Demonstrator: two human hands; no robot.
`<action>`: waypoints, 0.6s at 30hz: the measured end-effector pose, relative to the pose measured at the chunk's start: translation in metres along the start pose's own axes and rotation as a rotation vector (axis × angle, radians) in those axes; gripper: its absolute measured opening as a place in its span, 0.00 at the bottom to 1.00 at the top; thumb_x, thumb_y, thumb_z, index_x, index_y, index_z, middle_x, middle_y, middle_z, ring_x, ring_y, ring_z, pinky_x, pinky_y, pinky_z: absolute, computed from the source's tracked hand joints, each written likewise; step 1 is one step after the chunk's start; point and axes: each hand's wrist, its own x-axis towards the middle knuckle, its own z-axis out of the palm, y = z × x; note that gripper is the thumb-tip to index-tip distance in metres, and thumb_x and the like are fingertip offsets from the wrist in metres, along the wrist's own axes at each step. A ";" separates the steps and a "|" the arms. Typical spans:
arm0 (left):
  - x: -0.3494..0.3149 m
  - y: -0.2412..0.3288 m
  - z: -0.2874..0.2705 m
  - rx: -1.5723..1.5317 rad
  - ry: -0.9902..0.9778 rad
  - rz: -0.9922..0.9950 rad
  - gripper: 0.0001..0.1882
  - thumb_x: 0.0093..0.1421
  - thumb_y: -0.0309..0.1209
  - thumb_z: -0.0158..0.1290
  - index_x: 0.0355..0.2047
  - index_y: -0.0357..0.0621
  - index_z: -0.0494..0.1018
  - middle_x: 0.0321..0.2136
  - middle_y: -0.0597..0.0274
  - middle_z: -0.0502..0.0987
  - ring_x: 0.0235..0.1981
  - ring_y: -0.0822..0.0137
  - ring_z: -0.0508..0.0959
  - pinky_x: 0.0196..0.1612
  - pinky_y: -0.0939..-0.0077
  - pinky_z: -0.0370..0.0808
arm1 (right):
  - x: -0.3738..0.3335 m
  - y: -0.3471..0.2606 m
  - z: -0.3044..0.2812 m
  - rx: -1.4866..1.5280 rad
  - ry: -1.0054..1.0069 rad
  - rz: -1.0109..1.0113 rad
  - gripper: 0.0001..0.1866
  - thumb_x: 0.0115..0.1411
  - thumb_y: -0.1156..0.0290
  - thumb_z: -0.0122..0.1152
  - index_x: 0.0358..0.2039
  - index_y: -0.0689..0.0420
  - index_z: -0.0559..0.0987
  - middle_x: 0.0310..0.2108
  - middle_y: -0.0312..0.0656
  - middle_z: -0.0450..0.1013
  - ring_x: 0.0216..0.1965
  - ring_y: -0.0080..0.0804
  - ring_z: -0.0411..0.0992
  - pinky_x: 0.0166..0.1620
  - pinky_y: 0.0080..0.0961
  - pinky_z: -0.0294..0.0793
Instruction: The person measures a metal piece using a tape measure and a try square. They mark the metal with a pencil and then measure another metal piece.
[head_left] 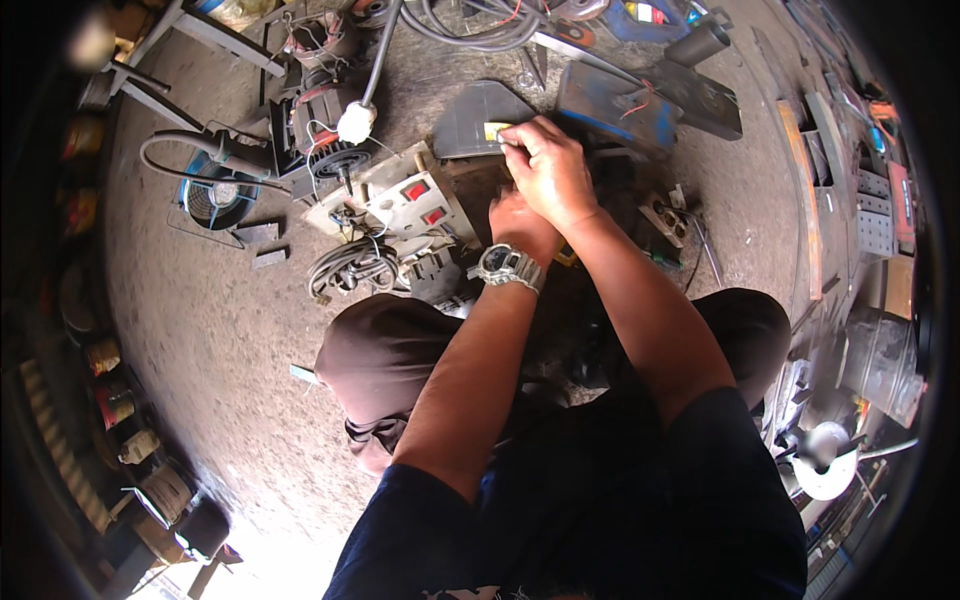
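A dark grey metal plate (470, 112) with an angled outline lies on the floor ahead of me. Over its near right edge is my right hand (556, 172), thumb and fingertips pinched together on a small yellow-and-white piece (495, 131) whose kind I cannot make out. My left hand (515, 215), below a wristwatch, is just under the right wrist. Its fingers are blurred and partly covered, so its grip does not show. Beneath the forearms, a bit of a yellow object (567, 252) shows in shadow.
Left of my hands stands a pale switch box (405, 205) with red rocker switches, beside coiled cables (352, 268) and a motor with a pulley (340, 165). A worn blue metal box (615, 105) lies beyond the right hand. A wooden socket block (663, 220) rests to the right.
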 end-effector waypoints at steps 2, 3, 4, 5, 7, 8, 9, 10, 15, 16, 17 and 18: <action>0.002 -0.002 0.002 0.024 -0.037 -0.018 0.21 0.66 0.43 0.53 0.53 0.45 0.77 0.45 0.49 0.84 0.49 0.48 0.82 0.52 0.49 0.78 | 0.000 0.000 0.001 0.013 -0.014 0.003 0.07 0.59 0.77 0.67 0.39 0.58 0.83 0.39 0.46 0.80 0.38 0.50 0.81 0.41 0.41 0.82; 0.002 -0.002 0.001 0.031 -0.053 -0.020 0.21 0.66 0.43 0.53 0.53 0.45 0.77 0.45 0.49 0.84 0.49 0.49 0.82 0.53 0.49 0.78 | 0.000 0.001 0.001 0.017 -0.019 0.007 0.07 0.59 0.76 0.66 0.39 0.57 0.82 0.39 0.46 0.79 0.38 0.52 0.81 0.41 0.43 0.82; 0.003 -0.001 0.000 0.037 -0.069 -0.023 0.21 0.66 0.44 0.53 0.54 0.45 0.77 0.46 0.49 0.83 0.50 0.49 0.82 0.53 0.49 0.77 | 0.000 0.002 0.001 0.012 -0.021 -0.006 0.07 0.59 0.76 0.67 0.39 0.57 0.82 0.39 0.46 0.79 0.38 0.52 0.81 0.41 0.43 0.82; 0.003 -0.001 -0.001 0.043 -0.085 -0.026 0.22 0.66 0.44 0.53 0.54 0.45 0.77 0.46 0.49 0.83 0.50 0.49 0.82 0.54 0.48 0.77 | 0.000 0.003 0.001 0.006 -0.023 -0.019 0.07 0.59 0.76 0.67 0.39 0.57 0.82 0.39 0.46 0.79 0.38 0.52 0.81 0.41 0.43 0.82; 0.002 -0.001 0.000 0.035 -0.044 -0.010 0.22 0.66 0.44 0.53 0.54 0.45 0.77 0.46 0.49 0.83 0.50 0.49 0.82 0.53 0.49 0.77 | 0.001 0.002 0.000 0.004 -0.030 -0.021 0.07 0.59 0.76 0.67 0.39 0.57 0.82 0.39 0.46 0.79 0.38 0.52 0.81 0.42 0.43 0.82; 0.001 -0.001 0.001 0.031 -0.023 -0.002 0.22 0.66 0.44 0.53 0.54 0.45 0.76 0.46 0.49 0.83 0.50 0.48 0.82 0.53 0.49 0.77 | 0.001 0.001 0.001 0.009 -0.035 -0.009 0.07 0.59 0.76 0.67 0.38 0.57 0.82 0.39 0.46 0.79 0.39 0.52 0.81 0.42 0.43 0.82; 0.000 0.001 -0.001 0.014 -0.026 -0.005 0.22 0.66 0.45 0.52 0.55 0.46 0.76 0.46 0.49 0.83 0.50 0.48 0.82 0.53 0.49 0.77 | 0.002 0.000 -0.001 0.008 -0.040 0.003 0.07 0.58 0.76 0.67 0.38 0.57 0.82 0.39 0.46 0.79 0.39 0.52 0.81 0.42 0.44 0.82; 0.000 0.002 -0.003 -0.004 -0.029 -0.008 0.22 0.66 0.45 0.52 0.55 0.46 0.76 0.46 0.49 0.83 0.50 0.48 0.81 0.53 0.49 0.77 | 0.002 0.001 -0.001 -0.011 -0.038 -0.010 0.07 0.58 0.76 0.68 0.38 0.57 0.83 0.39 0.46 0.80 0.39 0.50 0.81 0.42 0.41 0.82; 0.002 0.001 -0.006 -0.015 -0.069 -0.037 0.24 0.67 0.46 0.52 0.57 0.47 0.75 0.47 0.48 0.83 0.50 0.46 0.81 0.53 0.48 0.77 | 0.001 0.006 0.002 -0.064 -0.034 -0.065 0.07 0.58 0.78 0.69 0.38 0.58 0.83 0.37 0.44 0.81 0.38 0.47 0.82 0.40 0.37 0.83; 0.002 0.002 -0.006 -0.016 -0.077 -0.040 0.24 0.67 0.46 0.52 0.57 0.47 0.75 0.47 0.48 0.83 0.50 0.46 0.81 0.53 0.48 0.77 | 0.001 0.006 0.002 -0.064 -0.041 -0.065 0.07 0.58 0.78 0.69 0.38 0.58 0.82 0.37 0.45 0.80 0.37 0.47 0.82 0.40 0.37 0.83; 0.002 0.003 -0.007 -0.016 -0.084 -0.043 0.24 0.67 0.46 0.51 0.57 0.47 0.75 0.47 0.48 0.83 0.50 0.46 0.81 0.53 0.48 0.77 | 0.002 0.006 0.002 -0.059 -0.035 -0.078 0.07 0.58 0.78 0.68 0.38 0.58 0.82 0.37 0.45 0.80 0.37 0.48 0.82 0.39 0.38 0.83; 0.002 0.002 -0.007 -0.014 -0.091 -0.047 0.24 0.67 0.46 0.51 0.57 0.47 0.75 0.48 0.48 0.83 0.50 0.46 0.81 0.53 0.47 0.77 | 0.002 0.006 0.002 -0.059 -0.034 -0.082 0.07 0.57 0.78 0.68 0.38 0.58 0.82 0.37 0.45 0.80 0.37 0.48 0.82 0.39 0.38 0.83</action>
